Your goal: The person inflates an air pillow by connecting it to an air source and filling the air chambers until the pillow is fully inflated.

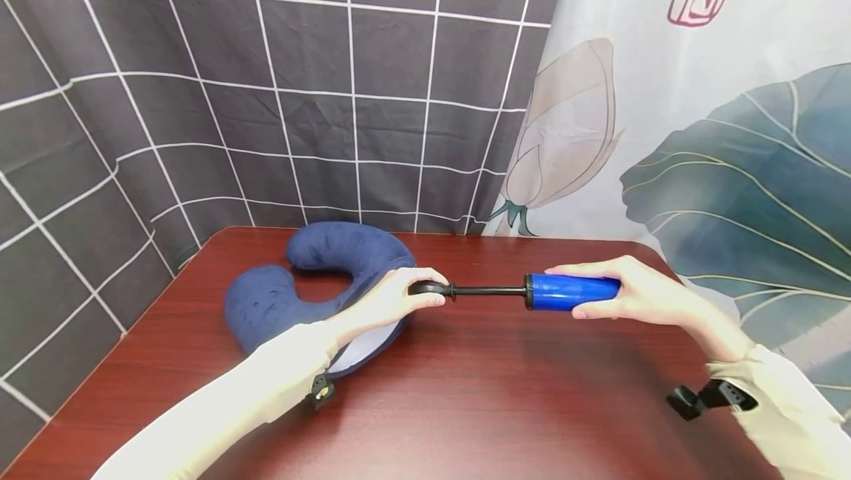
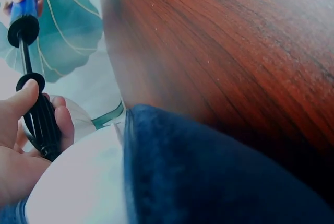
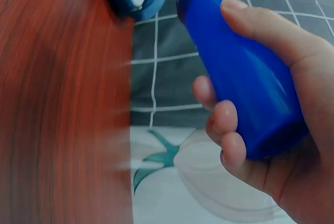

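Observation:
A hand pump with a blue barrel (image 1: 565, 292) and a black rod (image 1: 490, 291) is held level above the table between both hands. My left hand (image 1: 392, 299) grips its black ribbed handle (image 2: 43, 125), thumb near the collar in the left wrist view. The barrel's far end sits in my right hand (image 1: 631, 292); in the right wrist view, the thumb and fingers wrap round the blue barrel (image 3: 240, 72). A length of rod shows between handle and barrel. Behind and below my left hand lies a navy U-shaped neck pillow (image 1: 266, 303), with a white patch (image 1: 372, 340) on its near side.
The reddish-brown wooden table (image 1: 465, 391) runs below both hands. A dark grey curtain with white grid lines (image 1: 299, 96) hangs behind it, and a white curtain with leaf and flower prints (image 1: 638, 133) hangs at the right. Each sleeve carries a black wrist camera (image 1: 711, 397).

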Action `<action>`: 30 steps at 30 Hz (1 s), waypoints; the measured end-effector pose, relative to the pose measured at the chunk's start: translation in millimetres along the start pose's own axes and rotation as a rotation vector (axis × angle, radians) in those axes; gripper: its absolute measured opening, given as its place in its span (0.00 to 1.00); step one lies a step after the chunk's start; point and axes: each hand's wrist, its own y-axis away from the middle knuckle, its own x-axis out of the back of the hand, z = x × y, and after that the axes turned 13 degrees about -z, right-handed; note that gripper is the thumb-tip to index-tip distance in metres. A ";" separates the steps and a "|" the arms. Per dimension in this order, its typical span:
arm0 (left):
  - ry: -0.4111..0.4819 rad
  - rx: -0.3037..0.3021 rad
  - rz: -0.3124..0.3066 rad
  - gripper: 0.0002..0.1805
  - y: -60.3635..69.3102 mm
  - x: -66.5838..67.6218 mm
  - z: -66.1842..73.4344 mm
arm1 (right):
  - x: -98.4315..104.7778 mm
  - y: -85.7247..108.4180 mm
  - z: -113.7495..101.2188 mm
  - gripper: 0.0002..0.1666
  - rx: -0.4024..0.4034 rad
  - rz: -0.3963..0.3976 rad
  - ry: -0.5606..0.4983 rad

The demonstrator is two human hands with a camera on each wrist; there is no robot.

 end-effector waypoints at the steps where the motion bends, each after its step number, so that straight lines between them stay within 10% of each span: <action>1: 0.007 0.003 0.001 0.10 -0.3 -0.2 0.0 | -1.3 -3.9 -1.7 0.35 0.003 -0.002 -0.008; 14: 0.022 0.036 0.013 0.12 -2.5 -2.9 0.7 | -27.7 -79.6 -35.9 0.34 0.046 -0.074 -0.029; 30: -0.025 0.002 -0.092 0.14 -3.6 8.1 1.6 | -28.3 -79.2 -38.7 0.36 0.005 -0.145 -0.086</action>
